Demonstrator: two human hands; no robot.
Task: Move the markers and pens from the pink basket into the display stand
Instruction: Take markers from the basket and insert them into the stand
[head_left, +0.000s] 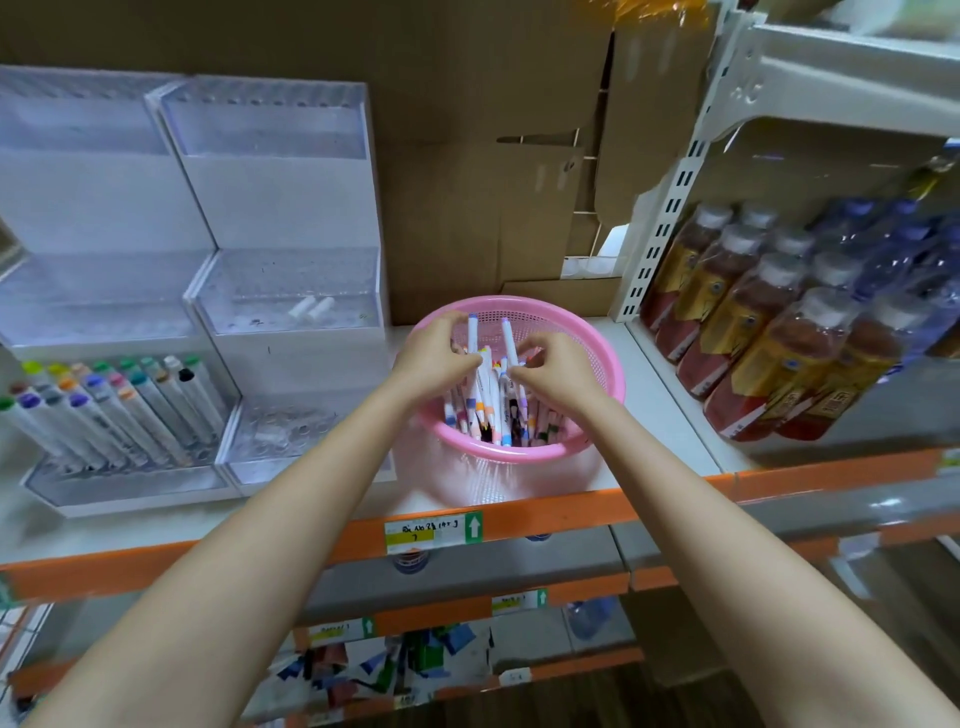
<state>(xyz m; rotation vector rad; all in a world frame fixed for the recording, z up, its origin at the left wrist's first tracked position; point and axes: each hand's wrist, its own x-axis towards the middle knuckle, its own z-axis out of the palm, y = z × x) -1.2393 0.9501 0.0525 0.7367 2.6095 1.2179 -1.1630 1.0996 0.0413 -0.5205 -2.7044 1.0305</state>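
While both hands sit inside pink basket (597, 358), left fingers (457, 325) and right fingers (524, 345) pinching markers (485, 400).

1. A single head-worn view looks forward and down from the person's own standpoint, close to a store shelf (613, 499).
2. The wide lens bends the edges; both forearms reach in from the bottom corners.
3. The pink basket (597, 415) sits near frame centre, the display stand (291, 291) left, bottles (779, 332) right.
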